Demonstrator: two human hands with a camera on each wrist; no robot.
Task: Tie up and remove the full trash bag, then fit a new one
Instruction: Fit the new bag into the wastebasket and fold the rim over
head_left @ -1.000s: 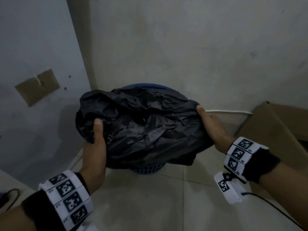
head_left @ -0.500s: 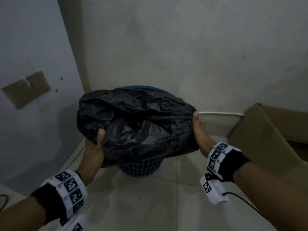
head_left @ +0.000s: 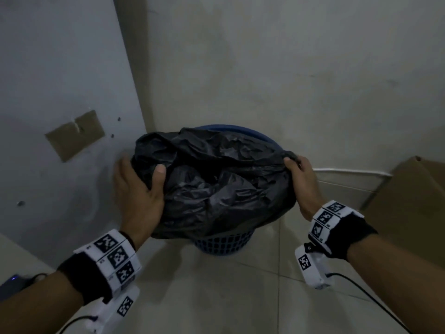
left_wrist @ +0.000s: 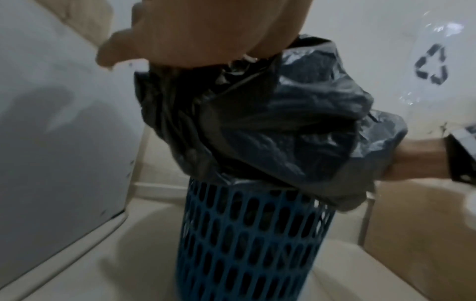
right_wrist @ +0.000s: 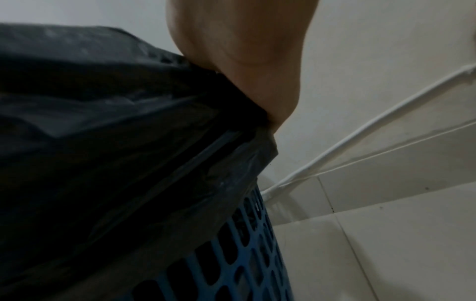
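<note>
Dim corner walls back a blue basket (head_left: 224, 242); the black trash bag (head_left: 216, 184) drapes its rim. Both hands — left hand (head_left: 139, 189), right hand (head_left: 301, 182) — grip its edges, fingers apparently hidden underneath.

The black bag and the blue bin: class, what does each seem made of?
Black bag: thin plastic film, it seems; it crumples into fine wrinkles with a dull sheen. Blue bin: moulded plastic, probably; a rigid lattice of slots in one even colour.
</note>
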